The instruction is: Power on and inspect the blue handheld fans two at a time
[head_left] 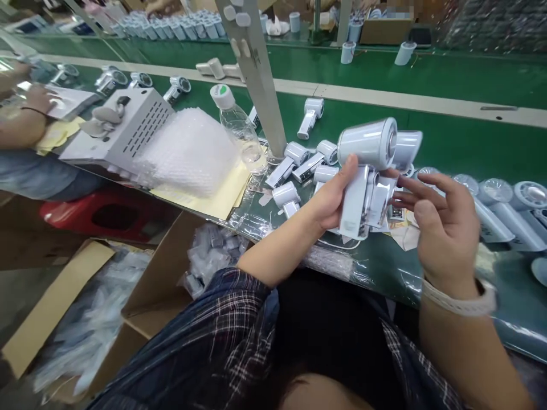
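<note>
Over the surface (380,265), I have my left grip (334,200) pinching the pale handheld device (361,149) by its handle (354,208), seemingly leaving its round head (367,141) uncovered, my right grip (447,236) spread beside it.

White bubble wrap (192,151) is lying at the green tabletop's (384,263) near edge, beside a clear, white-capped plastic bottle (238,122).

Left hand (332,204): most fingers hidden behind white device (354,205). Co-worker's forearm (17,128) cut off by left edge.
</note>
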Tool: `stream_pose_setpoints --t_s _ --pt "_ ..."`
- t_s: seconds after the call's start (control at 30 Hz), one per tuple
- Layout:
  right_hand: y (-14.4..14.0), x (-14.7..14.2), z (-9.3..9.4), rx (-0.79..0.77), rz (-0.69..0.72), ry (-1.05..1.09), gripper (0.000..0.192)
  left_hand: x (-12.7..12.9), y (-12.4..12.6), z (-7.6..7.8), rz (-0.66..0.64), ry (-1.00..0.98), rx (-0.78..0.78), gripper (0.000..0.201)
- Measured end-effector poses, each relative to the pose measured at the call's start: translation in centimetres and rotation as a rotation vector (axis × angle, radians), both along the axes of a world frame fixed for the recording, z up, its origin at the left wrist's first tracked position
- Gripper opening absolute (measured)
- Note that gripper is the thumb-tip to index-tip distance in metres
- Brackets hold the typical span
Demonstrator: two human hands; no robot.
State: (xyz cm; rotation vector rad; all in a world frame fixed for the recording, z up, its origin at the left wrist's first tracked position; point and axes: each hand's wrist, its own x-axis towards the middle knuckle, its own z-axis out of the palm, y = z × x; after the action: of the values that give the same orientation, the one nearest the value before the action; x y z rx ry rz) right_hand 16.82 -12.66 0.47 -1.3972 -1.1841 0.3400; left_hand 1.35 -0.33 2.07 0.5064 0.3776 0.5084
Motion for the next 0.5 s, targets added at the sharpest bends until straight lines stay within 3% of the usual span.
stream_pose_setpoints --t_s 0.07,0.1,0.2,0.3,0.4,0.5 --pt "0.7 -0.2 -2.1 0.013 -0.206 -0.129 0.027 -0.8 0.2 -0.6 -0.014 0.013 0.011 0.072" --pt "1.1 -0.5 -3.1 -0.025 -0.244 -0.248 0.021 -1.2 0.3 -0.9 -0.008 0.018 0.026 0.074" --pt "1.8 -1.7 -5.6 -0.231 -0.127 -0.696 0.011 -2.5 0.8 -1.7 0.071 0.006 0.152 0.074" --pt "1.5 -3.2 -6.2 -0.348 -0.077 -1.003 0.009 -4.0 1.5 -2.0 0.2 -0.028 0.365 0.076" --pt "0.6 -4.4 -5.0 -0.314 -0.03 -0.877 0.015 -5.0 2.3 -2.0 0.254 -0.024 0.468 0.084" --pt "-0.7 -5.3 -3.1 -0.371 0.143 -0.421 0.023 -5.2 2.5 -1.8 0.26 -0.035 0.448 0.09"
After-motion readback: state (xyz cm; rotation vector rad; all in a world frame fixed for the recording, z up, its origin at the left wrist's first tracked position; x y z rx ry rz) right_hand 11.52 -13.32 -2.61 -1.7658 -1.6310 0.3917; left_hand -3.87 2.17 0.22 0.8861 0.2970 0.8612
